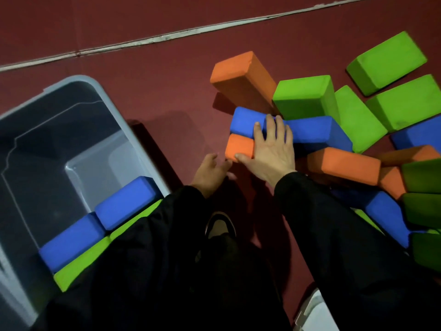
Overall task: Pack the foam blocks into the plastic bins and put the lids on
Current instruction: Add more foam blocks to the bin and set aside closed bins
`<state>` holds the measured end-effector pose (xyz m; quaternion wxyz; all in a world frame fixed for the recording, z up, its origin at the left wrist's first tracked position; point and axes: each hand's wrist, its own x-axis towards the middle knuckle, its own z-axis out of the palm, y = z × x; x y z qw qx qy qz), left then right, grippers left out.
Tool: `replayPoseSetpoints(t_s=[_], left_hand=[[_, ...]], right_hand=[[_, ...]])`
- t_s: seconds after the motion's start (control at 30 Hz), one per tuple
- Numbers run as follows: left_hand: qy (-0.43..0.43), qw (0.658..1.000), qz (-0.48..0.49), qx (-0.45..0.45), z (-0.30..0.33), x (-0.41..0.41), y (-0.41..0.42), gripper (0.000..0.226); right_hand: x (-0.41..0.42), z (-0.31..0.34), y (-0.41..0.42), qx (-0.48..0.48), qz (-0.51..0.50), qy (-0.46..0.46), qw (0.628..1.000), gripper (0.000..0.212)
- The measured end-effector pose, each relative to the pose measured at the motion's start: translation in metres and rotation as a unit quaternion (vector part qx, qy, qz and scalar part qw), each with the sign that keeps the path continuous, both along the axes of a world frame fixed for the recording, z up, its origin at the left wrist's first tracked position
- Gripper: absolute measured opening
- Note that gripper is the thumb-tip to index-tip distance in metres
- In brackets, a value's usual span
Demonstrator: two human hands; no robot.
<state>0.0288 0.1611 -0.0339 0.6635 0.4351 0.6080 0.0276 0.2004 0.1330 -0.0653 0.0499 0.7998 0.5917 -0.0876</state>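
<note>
Right hand (269, 151) spread flat on blue block (310, 130) and orange block (239, 147); left hand (210, 174), loosely released, should clamp the near end before lifting both to the bin (133, 139).

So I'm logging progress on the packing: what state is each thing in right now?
Plastic bin: open, no lid, partly filled.
Packed blocks: blue and green, along one wall inside.
Right hand: spread over a stacked blue block and orange block.
Left hand: open, holding nothing.
Loose pile: unpacked on floor.
</note>
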Motion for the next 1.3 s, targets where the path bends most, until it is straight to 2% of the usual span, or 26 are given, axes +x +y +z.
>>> replayPoseSetpoints(t_s=[0.07, 0.13, 0.17, 0.3, 0.4, 0.47, 0.53, 0.57, 0.67, 0.8, 0.9, 0.97, 1.03, 1.3], left_hand=[[-0.025, 0.994, 0.086, -0.062, -0.014, 0.014, 0.000, 0.091], [-0.056, 0.988, 0.126, -0.069, -0.024, 0.027, -0.004, 0.122], [-0.070, 0.987, 0.129, -0.059, -0.031, 0.032, -0.007, 0.128], [-0.057, 0.993, 0.103, 0.015, -0.052, 0.044, -0.020, 0.109], [-0.004, 0.989, 0.141, 0.049, -0.062, 0.052, -0.018, 0.081], [0.027, 0.984, 0.174, 0.037, -0.071, 0.052, -0.015, 0.078], [0.062, 0.982, 0.178, 0.000, -0.082, 0.046, -0.019, 0.086], [0.074, 0.981, 0.177, -0.013, -0.086, 0.042, -0.022, 0.082], [0.081, 0.982, 0.170, -0.009, -0.092, 0.031, -0.033, 0.066], [0.109, 0.987, 0.116, 0.030, -0.077, 0.021, -0.035, 0.070], [0.140, 0.981, 0.114, 0.079, -0.055, 0.012, -0.033, 0.084], [0.148, 0.974, 0.144, 0.094, -0.035, 0.012, -0.030, 0.100], [0.156, 0.966, 0.170, 0.114, -0.015, 0.012, -0.025, 0.106], [0.119, 0.930, 0.156, 0.312, 0.090, -0.024, -0.020, 0.090]], right_hand=[[-0.006, -0.005, -0.006, 0.000, -0.016, 0.030, 0.999, 0.098], [-0.007, -0.009, -0.011, 0.026, -0.005, 0.034, 0.999, 0.081], [-0.006, -0.010, -0.014, 0.052, 0.002, 0.029, 0.998, 0.073], [0.002, -0.007, -0.016, 0.087, 0.005, 0.008, 0.996, 0.057], [0.012, -0.005, -0.012, 0.099, -0.036, 0.068, 0.992, 0.039], [0.018, -0.008, -0.018, 0.071, -0.030, 0.083, 0.994, 0.051], [0.014, -0.014, -0.026, 0.047, 0.004, 0.039, 0.998, 0.072], [0.012, -0.018, -0.028, 0.039, 0.012, 0.012, 0.999, 0.077], [0.006, -0.029, -0.025, 0.044, 0.001, -0.044, 0.998, 0.083], [0.015, -0.036, -0.026, 0.025, 0.016, -0.072, 0.997, 0.080], [0.017, -0.020, -0.028, 0.047, -0.008, -0.020, 0.999, 0.077], [0.018, -0.001, -0.030, 0.087, -0.045, 0.025, 0.995, 0.076], [0.019, 0.017, -0.035, 0.124, -0.078, 0.059, 0.987, 0.077], [0.018, 0.122, -0.057, 0.262, -0.162, 0.153, 0.939, 0.070]])
